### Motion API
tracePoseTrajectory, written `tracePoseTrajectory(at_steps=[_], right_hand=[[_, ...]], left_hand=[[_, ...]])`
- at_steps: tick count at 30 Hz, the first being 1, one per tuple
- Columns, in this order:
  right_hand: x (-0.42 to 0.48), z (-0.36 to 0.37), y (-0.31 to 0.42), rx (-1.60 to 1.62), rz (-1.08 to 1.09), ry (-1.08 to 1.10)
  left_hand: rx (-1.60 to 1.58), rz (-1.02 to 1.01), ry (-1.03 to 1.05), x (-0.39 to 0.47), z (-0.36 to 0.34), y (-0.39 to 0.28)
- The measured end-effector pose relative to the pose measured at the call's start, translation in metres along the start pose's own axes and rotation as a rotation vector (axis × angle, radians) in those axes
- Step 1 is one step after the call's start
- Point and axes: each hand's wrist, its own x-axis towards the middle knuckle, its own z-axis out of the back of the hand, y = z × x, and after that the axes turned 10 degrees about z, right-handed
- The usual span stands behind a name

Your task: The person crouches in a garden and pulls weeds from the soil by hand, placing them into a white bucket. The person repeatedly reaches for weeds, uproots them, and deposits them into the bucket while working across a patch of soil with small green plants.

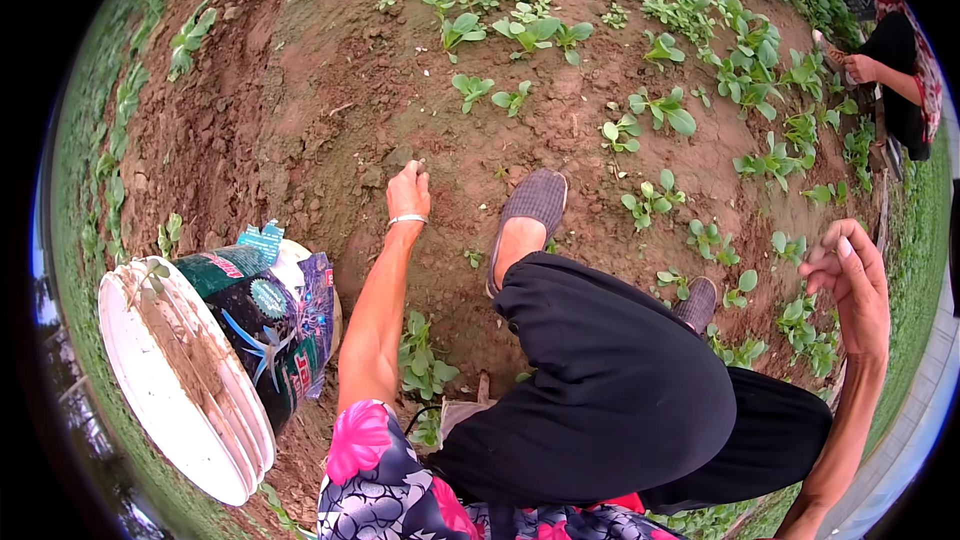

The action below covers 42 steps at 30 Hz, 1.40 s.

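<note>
My left hand (409, 191), with a light band at the wrist, is lowered over bare brown soil (322, 150) left of my shoe. Its fingers are bent inward, and whether something small is between them cannot be told. On the right, my right hand (851, 270) is raised over leafy seedlings (789, 246), its fingers loosely curled and apart, with nothing seen in it. A pair of seedlings (491, 94) grows a little beyond my left hand. A white bucket (259, 435) with a printed wrapping lies tilted at the left, soil and a wilted sprig on its rim.
My shoe (536, 199) rests on the soil between my hands, the other shoe (697, 304) further right among seedlings. Another person (900, 67) sits at the upper right edge. Denser green plants (750, 75) grow at the upper right. A grey wooden piece (461, 416) shows beside my knee.
</note>
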Motion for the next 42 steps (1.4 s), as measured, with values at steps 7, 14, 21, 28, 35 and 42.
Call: tracePoseTrajectory(at_steps=[7, 14, 21, 28, 35, 42], right_hand=[[-0.002, 0.003, 0.008, 0.049, 0.066, 0.010], [-0.018, 0.023, 0.010, 0.046, 0.082, -0.050], [-0.032, 0.037, 0.009, 0.084, 0.118, -0.051], [-0.044, 0.040, 0.011, 0.062, 0.147, -0.063], [-0.057, 0.057, 0.003, 0.055, 0.154, -0.156], [-0.067, 0.065, -0.005, 0.015, 0.160, -0.289]], left_hand=[[0.370, -0.342, 0.185, -0.017, -0.048, -0.098], [0.673, -0.527, 0.255, -0.004, -0.069, -0.114], [0.161, -0.244, 0.463, -0.008, -0.066, -0.122], [0.177, -0.681, 0.542, -0.050, -0.089, -0.180], [0.298, -1.151, 0.806, -0.085, -0.120, -0.232], [0.296, -1.433, 0.829, -0.106, -0.168, -0.256]])
